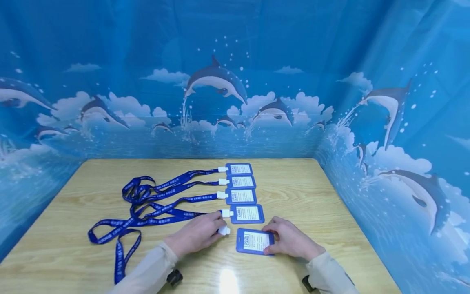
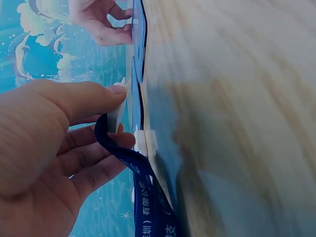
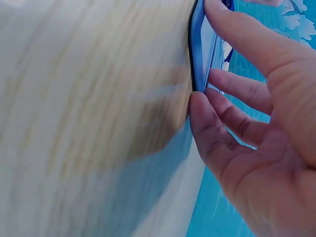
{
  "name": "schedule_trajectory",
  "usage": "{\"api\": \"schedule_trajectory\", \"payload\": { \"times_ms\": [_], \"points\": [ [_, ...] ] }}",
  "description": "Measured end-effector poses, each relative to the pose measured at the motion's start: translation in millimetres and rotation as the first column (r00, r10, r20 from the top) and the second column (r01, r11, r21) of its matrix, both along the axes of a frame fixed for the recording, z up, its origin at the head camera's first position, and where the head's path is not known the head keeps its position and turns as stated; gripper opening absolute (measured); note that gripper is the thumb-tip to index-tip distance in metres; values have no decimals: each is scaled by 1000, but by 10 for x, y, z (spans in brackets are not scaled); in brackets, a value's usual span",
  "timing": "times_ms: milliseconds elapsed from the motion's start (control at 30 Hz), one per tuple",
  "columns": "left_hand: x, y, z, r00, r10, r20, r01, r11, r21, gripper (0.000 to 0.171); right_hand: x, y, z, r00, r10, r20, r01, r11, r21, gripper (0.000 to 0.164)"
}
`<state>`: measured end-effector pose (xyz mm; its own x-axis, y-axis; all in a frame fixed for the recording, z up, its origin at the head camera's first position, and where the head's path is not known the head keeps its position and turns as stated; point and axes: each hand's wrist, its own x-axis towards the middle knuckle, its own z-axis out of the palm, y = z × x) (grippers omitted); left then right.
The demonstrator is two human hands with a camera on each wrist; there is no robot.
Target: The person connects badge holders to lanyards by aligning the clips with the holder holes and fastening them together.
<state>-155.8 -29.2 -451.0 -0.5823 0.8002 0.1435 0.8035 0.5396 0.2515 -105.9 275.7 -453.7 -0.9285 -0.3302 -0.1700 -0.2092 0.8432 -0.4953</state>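
My left hand pinches the white plastic clip of a blue lanyard between thumb and fingers. In the left wrist view the dark blue printed strap bends down from the clip toward the tabletop. Right of it, my right hand grips a blue badge holder by its right end, with thumb and fingers at its edges. This holder's slotted end faces the clip, a short gap apart. Seen from the right wrist, the holder is nearly edge-on at the tabletop.
Beyond the hands, several blue badge holders lie in a column, each with a white clip on its left. Their lanyards loop leftward over the wooden table. A dolphin-print curtain surrounds the back and sides.
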Motion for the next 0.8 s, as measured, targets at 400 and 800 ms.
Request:
{"api": "schedule_trajectory", "payload": {
  "times_ms": [400, 800],
  "points": [
    [0, 80, -65, 997, -43, 57, 42, 999, 15, 22, 1, -18, -29, 999, 10, -37, -11, 1000, -10, 60],
    [-21, 126, -118, 996, -72, 47, 71, 997, 27, 19, -46, -91, -2, 999, 28, -47, -28, 1000, 3, 60]
  ]
}}
